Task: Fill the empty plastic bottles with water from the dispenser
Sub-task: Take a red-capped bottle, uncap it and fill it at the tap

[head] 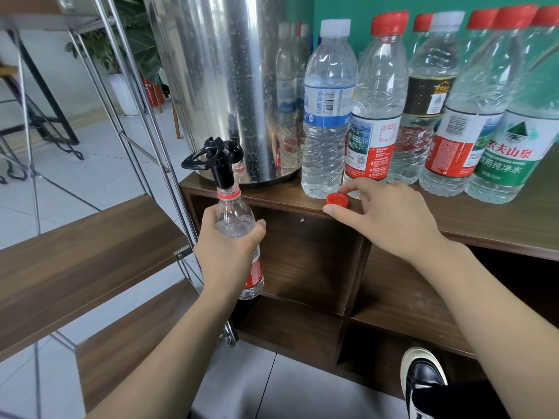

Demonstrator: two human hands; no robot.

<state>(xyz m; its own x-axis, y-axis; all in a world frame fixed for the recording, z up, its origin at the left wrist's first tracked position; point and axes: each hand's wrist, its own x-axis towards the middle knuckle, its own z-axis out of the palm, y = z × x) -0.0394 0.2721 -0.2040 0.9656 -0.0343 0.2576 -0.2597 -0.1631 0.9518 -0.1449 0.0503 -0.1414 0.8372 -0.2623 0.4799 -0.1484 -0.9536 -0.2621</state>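
Observation:
A tall steel water dispenser (230,80) stands on the wooden cabinet top (484,219), its black tap (217,160) jutting over the front edge. My left hand (225,252) grips an uncapped clear bottle (234,219) with a red neck ring, its mouth right under the tap spout. A red cap (337,199) lies on the cabinet edge, and my right hand (384,213) has its thumb and forefinger on either side of it. Whether they pinch it is unclear.
Several capped bottles stand in a row on the cabinet right of the dispenser, the nearest with a blue label (328,113), one with a green label (508,158). Wooden shelves on a metal frame (90,252) sit left. My shoe (423,376) is on the floor.

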